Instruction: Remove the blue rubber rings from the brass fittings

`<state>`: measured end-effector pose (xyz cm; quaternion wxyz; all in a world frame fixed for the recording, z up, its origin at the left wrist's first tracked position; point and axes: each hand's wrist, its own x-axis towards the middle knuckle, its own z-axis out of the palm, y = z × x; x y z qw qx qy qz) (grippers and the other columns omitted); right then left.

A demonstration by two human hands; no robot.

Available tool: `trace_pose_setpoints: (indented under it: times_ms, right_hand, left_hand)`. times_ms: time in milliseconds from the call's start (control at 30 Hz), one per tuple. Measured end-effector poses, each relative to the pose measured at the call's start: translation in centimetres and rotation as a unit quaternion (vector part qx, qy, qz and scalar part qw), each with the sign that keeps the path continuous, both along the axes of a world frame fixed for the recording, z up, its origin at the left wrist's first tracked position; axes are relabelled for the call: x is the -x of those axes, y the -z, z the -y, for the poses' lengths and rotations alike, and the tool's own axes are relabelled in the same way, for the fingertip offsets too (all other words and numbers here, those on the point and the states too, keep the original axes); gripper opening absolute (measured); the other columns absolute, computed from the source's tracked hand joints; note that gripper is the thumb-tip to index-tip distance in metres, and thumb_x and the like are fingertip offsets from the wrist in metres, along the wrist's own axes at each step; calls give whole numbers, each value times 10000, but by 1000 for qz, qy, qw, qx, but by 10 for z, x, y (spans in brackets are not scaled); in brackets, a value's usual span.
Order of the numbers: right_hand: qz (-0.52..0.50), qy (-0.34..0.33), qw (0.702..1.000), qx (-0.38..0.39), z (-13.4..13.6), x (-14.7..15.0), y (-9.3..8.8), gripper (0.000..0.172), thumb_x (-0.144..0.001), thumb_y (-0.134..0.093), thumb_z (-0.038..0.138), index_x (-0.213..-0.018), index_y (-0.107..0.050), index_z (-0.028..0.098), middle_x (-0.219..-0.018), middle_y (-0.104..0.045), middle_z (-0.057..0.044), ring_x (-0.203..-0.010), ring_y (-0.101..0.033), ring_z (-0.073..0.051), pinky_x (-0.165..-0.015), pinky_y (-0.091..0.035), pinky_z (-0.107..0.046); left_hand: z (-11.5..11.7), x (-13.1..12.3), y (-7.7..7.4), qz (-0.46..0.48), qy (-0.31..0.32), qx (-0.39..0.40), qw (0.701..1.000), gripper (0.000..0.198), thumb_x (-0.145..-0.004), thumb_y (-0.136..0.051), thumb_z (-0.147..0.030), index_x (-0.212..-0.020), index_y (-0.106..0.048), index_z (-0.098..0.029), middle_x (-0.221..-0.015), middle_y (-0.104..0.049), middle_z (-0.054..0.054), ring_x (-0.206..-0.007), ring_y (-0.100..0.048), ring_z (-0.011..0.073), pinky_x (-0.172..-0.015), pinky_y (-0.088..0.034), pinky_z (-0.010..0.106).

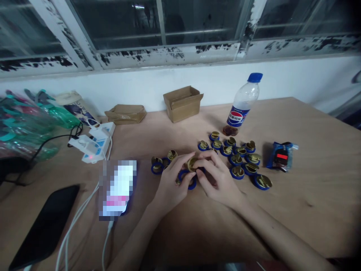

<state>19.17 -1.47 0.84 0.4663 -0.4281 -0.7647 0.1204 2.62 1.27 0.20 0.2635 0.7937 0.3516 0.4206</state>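
Between both hands, over the wooden table, is a round gold-coloured metal piece point(192, 164). My left hand point(175, 178) pinches its left side with thumb and fingers, and my right hand point(216, 175) has its fingertips closed on its right side. Below my left fingers lies a blue ring point(192, 183), partly hidden. Left of my hands sit a few more blue rings point(156, 168) and a gold disc point(172, 154). On the right stand several blue-rimmed pieces with gold clips on top point(237, 172), grouped close to my right hand.
A cola bottle point(239, 107) stands behind the pieces, a small plastic packet point(280, 157) to the right. Cardboard boxes point(183, 105) sit by the wall. At left are a lit phone point(120, 188), a dark phone point(46, 226), a power strip point(97, 145) with cables, and plastic bottles point(25, 120).
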Motion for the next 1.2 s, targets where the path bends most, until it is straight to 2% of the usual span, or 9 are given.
trace_pose_setpoints:
  times_ms: [333,500,700,867,1200]
  right_hand:
    - [3,-11,999,49,1,-3,-3,156,-733,-490,59,-807,-468,195,-1011,-450,-76,-960,-493,-224,-828,-467,-399]
    - [-10,15,999,31,0,-1,-3,91,-782,-542,115,-810,-493,187,-995,-437,-75,-901,-502,-199,-791,-469,-369]
    - [-7,34,999,-5,-1,-1,-3,38,-846,-535,158,-828,-559,180,-874,-479,-49,-799,-508,-164,-706,-458,-319]
    - [6,0,995,95,0,-3,1,92,-905,-476,193,-864,-558,191,-577,-408,65,-482,-383,-82,-490,-335,-243]
    - [-30,16,991,131,-1,-6,0,139,-799,-540,205,-717,-427,207,-547,-383,86,-454,-348,-61,-455,-298,-213]
  left_hand:
    - [3,-5,-3,-22,44,-5,999,510,-810,-471,-6,-1260,-513,-242,-1272,-542,77,-1189,-507,215,-1041,-417,435]
    - [4,-5,-2,-32,28,-4,999,542,-787,-462,19,-1260,-509,-239,-1237,-536,72,-1167,-511,205,-1042,-420,411]
    - [3,-3,0,-48,8,-23,999,471,-851,-482,-54,-1283,-490,-241,-1205,-525,78,-1133,-526,200,-1012,-443,403]
    - [2,-2,2,-79,-4,-51,996,467,-893,-450,-102,-1331,-448,-264,-1210,-505,87,-1140,-510,215,-1014,-432,424]
    - [6,-4,4,-117,-6,-48,992,458,-869,-472,-99,-1295,-474,-267,-1132,-510,74,-1076,-506,212,-981,-423,402]
